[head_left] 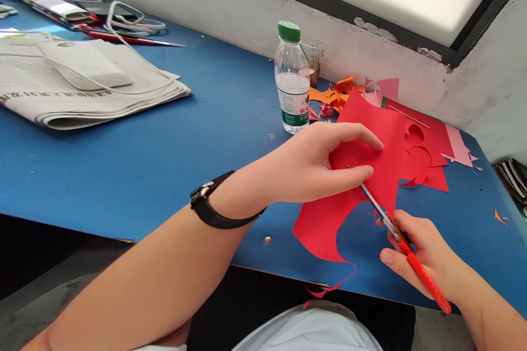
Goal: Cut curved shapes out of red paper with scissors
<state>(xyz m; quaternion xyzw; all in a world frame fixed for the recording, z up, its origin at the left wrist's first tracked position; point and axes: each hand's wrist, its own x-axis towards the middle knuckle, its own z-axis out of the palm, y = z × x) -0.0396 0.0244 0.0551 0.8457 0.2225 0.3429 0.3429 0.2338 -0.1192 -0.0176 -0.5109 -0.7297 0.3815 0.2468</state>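
Note:
A sheet of red paper [373, 120] has a curved cut along its lower edge, and a thin curled strip hangs from it past the table's front edge. My left hand [317, 162] holds the sheet, with thumb and forefinger on its upper face and the other fingers hidden. In my right hand [428, 252] are scissors [415, 263] with red handles. Their blades point up and left, meeting the paper close to my left thumb. How far the blades are apart is hard to make out.
Behind my left hand stands a water bottle [292, 82] with a green cap, beside a clear cup [315, 60]. Orange scraps [340, 93] and cut red sheets [436, 148] lie near the wall. Folded newspaper [152, 96] carries a white power bank [84, 66] and cable. A craft knife [132, 38] lies behind.

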